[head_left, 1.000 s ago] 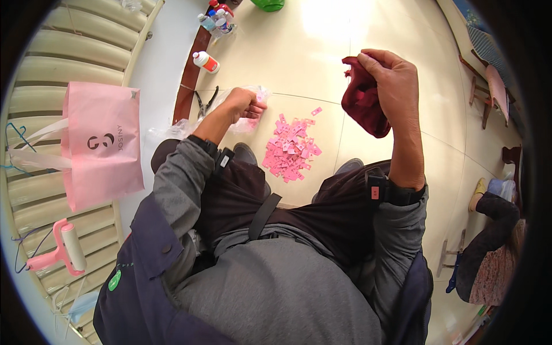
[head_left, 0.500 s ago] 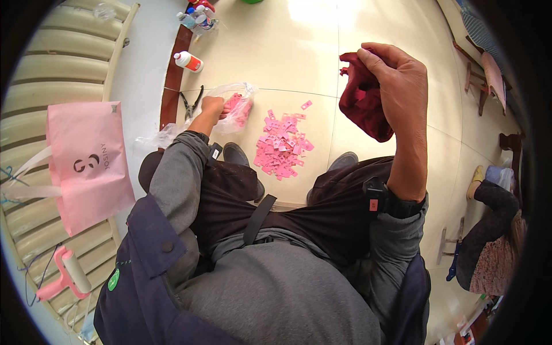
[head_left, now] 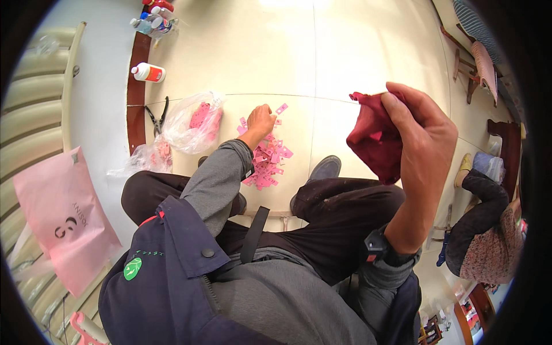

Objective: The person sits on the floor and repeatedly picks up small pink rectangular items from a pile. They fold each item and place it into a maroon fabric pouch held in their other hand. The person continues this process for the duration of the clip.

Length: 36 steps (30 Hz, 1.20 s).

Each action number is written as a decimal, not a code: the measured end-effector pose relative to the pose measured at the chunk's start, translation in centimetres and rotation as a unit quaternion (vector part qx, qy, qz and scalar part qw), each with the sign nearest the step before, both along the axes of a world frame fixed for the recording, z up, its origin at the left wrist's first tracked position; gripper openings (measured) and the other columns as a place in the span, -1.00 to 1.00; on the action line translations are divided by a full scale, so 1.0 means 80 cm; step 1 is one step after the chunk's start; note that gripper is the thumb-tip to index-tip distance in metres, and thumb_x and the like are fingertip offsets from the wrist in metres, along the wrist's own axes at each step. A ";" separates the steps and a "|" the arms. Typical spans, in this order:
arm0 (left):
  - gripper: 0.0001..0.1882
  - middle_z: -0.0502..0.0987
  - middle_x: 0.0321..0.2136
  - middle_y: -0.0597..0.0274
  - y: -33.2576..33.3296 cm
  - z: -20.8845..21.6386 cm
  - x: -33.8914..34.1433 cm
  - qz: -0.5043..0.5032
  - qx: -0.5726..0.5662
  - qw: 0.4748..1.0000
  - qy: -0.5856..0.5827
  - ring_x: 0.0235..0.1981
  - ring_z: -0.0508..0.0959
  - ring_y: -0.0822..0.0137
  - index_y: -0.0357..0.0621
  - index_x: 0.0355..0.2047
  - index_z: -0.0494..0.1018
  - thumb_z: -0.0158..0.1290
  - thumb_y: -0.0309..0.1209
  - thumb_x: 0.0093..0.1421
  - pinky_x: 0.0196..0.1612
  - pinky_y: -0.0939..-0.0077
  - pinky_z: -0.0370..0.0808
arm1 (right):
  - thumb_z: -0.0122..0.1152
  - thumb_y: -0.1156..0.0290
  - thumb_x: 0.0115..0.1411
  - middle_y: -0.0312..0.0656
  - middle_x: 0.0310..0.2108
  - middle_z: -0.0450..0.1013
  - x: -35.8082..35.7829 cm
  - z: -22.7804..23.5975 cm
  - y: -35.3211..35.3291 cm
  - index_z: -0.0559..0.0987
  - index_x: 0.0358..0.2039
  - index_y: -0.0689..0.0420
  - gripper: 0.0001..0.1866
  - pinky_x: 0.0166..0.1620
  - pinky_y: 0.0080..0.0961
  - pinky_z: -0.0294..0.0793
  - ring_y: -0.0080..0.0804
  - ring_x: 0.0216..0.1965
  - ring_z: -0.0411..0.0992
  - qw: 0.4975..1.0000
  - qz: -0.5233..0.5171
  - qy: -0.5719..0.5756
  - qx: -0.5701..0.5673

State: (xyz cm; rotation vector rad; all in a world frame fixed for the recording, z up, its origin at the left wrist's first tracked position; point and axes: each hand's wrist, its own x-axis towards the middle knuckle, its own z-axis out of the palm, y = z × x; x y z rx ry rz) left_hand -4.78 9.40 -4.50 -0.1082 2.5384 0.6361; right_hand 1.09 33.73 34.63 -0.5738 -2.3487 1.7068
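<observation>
Reaching my left hand (head_left: 260, 119) down into the pink tags (head_left: 265, 162) heaped on the floor (head_left: 345, 52) at frame centre, fingers closing on them; I'm judging a light pinch lifts one cleanly. My right hand (head_left: 422, 144) is gripping the dark red cloth (head_left: 375, 138), raised at right. Clear bag of pink pieces (head_left: 192, 122) lying upper left; flat pink rectangular package (head_left: 60, 215) at far left; white bottle (head_left: 148, 72) above.

Evenly bright, with blown-out glare on the pale floor (head_left: 287, 11) at top centre and only soft shadows beneath the legs. Strong fisheye bending toward a black rim; slight softness at the frame's right edge.
</observation>
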 end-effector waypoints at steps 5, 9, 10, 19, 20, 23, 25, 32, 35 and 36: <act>-0.67 0.57 -0.11 0.01 0.026 -0.031 -0.007 0.008 -0.017 0.999 0.028 -0.01 0.56 0.02 -0.17 -0.13 0.53 0.27 -0.24 0.19 -0.01 0.13 0.50 | 0.36 0.50 0.27 -0.22 -0.31 0.64 -0.004 0.004 0.006 0.70 -0.08 0.29 -0.76 -0.17 -0.71 0.52 -0.60 -0.29 0.55 0.998 -0.014 -0.058 -0.017; -0.68 0.53 -0.09 0.00 0.041 -0.048 -0.009 0.009 -0.029 0.999 0.042 0.04 0.50 0.00 -0.17 -0.15 0.52 0.28 -0.28 0.17 0.09 0.09 0.45 | 0.37 0.52 0.26 -0.25 -0.32 0.63 -0.007 0.005 0.003 0.70 -0.08 0.27 -0.77 -0.16 -0.73 0.51 -0.62 -0.30 0.54 0.995 -0.036 -0.075 -0.061; -0.69 0.53 -0.12 0.02 0.044 -0.051 -0.009 0.011 -0.034 0.998 0.060 0.02 0.50 0.01 -0.17 -0.17 0.51 0.28 -0.28 0.16 0.08 0.09 0.44 | 0.38 0.52 0.26 -0.25 -0.32 0.63 -0.008 0.006 0.002 0.70 -0.08 0.27 -0.77 -0.16 -0.73 0.51 -0.62 -0.30 0.54 0.994 -0.040 -0.077 -0.059; -0.74 0.53 -0.08 0.01 0.057 -0.070 -0.010 0.010 -0.069 0.995 0.077 0.04 0.48 0.00 -0.17 -0.19 0.55 0.27 -0.32 0.17 0.13 0.11 0.42 | 0.39 0.52 0.25 -0.25 -0.34 0.63 -0.008 0.009 0.001 0.70 -0.08 0.28 -0.77 -0.15 -0.72 0.52 -0.63 -0.31 0.54 0.992 -0.060 -0.081 -0.073; -0.75 0.53 -0.08 0.01 0.058 -0.071 -0.010 0.016 -0.069 0.995 0.072 0.05 0.48 0.00 -0.17 -0.20 0.55 0.26 -0.33 0.18 0.13 0.11 0.42 | 0.39 0.52 0.25 -0.25 -0.33 0.63 -0.008 0.008 0.002 0.70 -0.08 0.28 -0.77 -0.15 -0.72 0.52 -0.63 -0.31 0.54 0.992 -0.060 -0.079 -0.075; -0.77 0.53 -0.08 0.01 0.061 -0.073 -0.010 0.037 -0.065 0.996 0.054 0.06 0.48 0.00 -0.18 -0.20 0.56 0.25 -0.34 0.19 0.13 0.12 0.42 | 0.39 0.52 0.25 -0.25 -0.33 0.63 -0.007 0.006 0.003 0.70 -0.08 0.28 -0.77 -0.15 -0.72 0.51 -0.63 -0.31 0.54 0.994 -0.056 -0.071 -0.068; -0.77 0.53 -0.07 0.01 0.062 -0.072 -0.011 0.044 -0.063 0.996 0.046 0.07 0.48 0.01 -0.19 -0.20 0.56 0.24 -0.35 0.20 0.14 0.12 0.42 | 0.38 0.52 0.26 -0.25 -0.33 0.63 -0.007 0.006 0.004 0.70 -0.08 0.27 -0.77 -0.15 -0.72 0.51 -0.63 -0.31 0.55 0.994 -0.055 -0.072 -0.062; -0.76 0.60 -0.15 0.05 0.060 -0.063 -0.012 0.040 -0.052 0.998 0.019 0.06 0.50 0.02 -0.17 -0.18 0.55 0.24 -0.32 0.21 0.18 0.13 0.37 | 0.38 0.52 0.26 -0.24 -0.33 0.63 -0.010 0.007 0.004 0.70 -0.08 0.28 -0.77 -0.14 -0.71 0.51 -0.62 -0.30 0.55 0.993 -0.055 -0.078 -0.068; -0.73 0.64 -0.19 0.05 0.056 -0.063 -0.013 0.063 -0.021 0.998 -0.006 -0.01 0.55 0.02 -0.17 -0.17 0.54 0.27 -0.31 0.19 0.14 0.11 0.39 | 0.36 0.53 0.26 -0.23 -0.32 0.63 -0.012 0.007 0.004 0.69 -0.08 0.30 -0.77 -0.15 -0.71 0.52 -0.61 -0.30 0.55 0.994 -0.046 -0.072 -0.069; -0.71 0.65 -0.20 0.04 0.054 -0.062 -0.014 0.073 -0.008 0.997 -0.014 -0.04 0.56 0.02 -0.18 -0.17 0.53 0.28 -0.31 0.18 0.11 0.10 0.41 | 0.36 0.53 0.26 -0.23 -0.31 0.63 -0.013 0.008 0.004 0.69 -0.08 0.30 -0.77 -0.15 -0.70 0.53 -0.60 -0.30 0.55 0.994 -0.041 -0.070 -0.072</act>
